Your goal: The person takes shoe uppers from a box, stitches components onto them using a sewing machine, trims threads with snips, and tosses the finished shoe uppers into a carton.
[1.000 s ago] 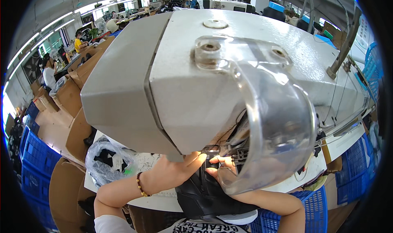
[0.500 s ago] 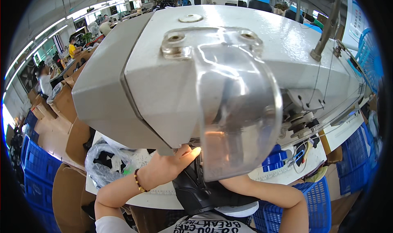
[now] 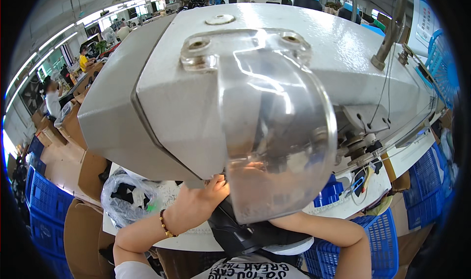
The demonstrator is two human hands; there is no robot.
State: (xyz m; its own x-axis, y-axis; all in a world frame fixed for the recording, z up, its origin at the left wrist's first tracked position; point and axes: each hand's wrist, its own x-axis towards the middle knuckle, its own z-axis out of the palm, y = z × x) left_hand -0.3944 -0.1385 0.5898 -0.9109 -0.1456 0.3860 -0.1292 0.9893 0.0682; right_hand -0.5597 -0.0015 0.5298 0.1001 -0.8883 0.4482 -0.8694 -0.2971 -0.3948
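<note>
Shield and machine head partly hide both hands at black piece, grip unclear, plastic bag at left.

Black, leather-like piece with folds, partly hidden behind the clear guard, at the white table's near edge.

Rows of lit tubes under grey ceiling; pale wall left; beige floor.

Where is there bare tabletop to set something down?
White tabletop is bare between the left hand, the black piece and its near edge; another narrow strip separates the blue object and right forearm. It's crowded beneath the machine head.
</note>
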